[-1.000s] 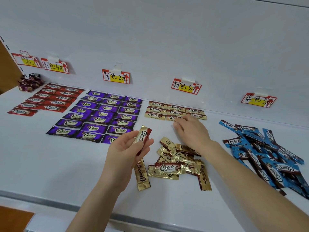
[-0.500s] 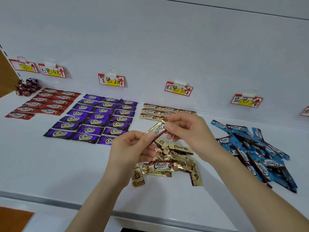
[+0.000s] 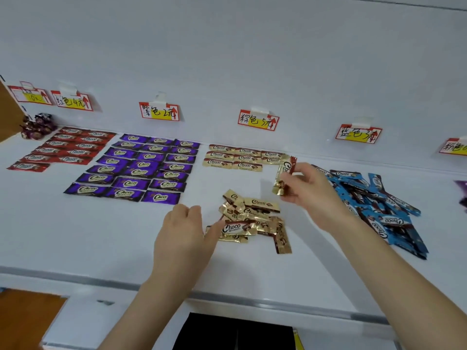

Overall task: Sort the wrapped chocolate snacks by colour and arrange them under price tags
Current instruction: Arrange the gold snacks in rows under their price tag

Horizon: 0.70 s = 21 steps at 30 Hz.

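Note:
My right hand [image 3: 309,190] pinches one gold snack [image 3: 284,174], held upright just right of the laid-out gold rows [image 3: 241,157] under the brown price tag [image 3: 258,120]. My left hand [image 3: 187,233] rests on the white shelf with its thumb against the near edge of the loose gold pile [image 3: 252,218]; its fingers are curled and I cannot tell if they hold anything. Red snacks [image 3: 68,147] and purple snacks [image 3: 137,168] lie in neat rows under their tags. A heap of blue snacks [image 3: 374,205] lies unsorted under the blue tag [image 3: 358,134].
Dark round wrapped sweets [image 3: 38,126] sit at the far left by the wall. Another price tag [image 3: 454,147] and a purple wrapper [image 3: 462,192] show at the right edge. The shelf's front edge [image 3: 227,296] runs below my wrists.
The gold snack passed from my left hand to my right, which carried it up and right toward the gold rows. My left hand dropped to the near side of the gold pile.

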Tool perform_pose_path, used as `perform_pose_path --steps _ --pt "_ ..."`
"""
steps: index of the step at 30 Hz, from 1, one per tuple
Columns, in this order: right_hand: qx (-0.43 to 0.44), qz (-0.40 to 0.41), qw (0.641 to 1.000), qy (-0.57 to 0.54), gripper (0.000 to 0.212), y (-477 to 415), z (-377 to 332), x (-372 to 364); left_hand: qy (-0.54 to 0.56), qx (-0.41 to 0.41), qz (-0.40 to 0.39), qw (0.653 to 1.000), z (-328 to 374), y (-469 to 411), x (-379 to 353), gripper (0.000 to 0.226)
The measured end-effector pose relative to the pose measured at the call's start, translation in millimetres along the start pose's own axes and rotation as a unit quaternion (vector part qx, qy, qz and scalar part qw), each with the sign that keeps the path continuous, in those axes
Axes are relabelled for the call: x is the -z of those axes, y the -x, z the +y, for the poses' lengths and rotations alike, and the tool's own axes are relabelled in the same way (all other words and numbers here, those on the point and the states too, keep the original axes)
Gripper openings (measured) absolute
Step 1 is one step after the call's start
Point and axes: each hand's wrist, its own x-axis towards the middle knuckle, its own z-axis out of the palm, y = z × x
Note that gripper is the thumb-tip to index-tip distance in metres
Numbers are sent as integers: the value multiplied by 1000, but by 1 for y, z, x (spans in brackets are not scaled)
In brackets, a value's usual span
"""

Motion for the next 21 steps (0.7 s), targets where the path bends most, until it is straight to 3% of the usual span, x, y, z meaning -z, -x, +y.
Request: perform_pose_path --steps 5,12,16,21 --pt "66 31 976 204 7 -9 15 13 -51 11 -27 998 12 1 -11 77" --pt "56 63 958 274 17 -27 15 39 -46 -15 -76 996 51 -15 -27 116" --pt "50 50 950 305 19 -37 15 43 -111 -27 -140 984 68 -23 -44 111" --pt "74 12 942 329 22 -55 21 36 -148 -61 -141 977 61 -25 -51 85"
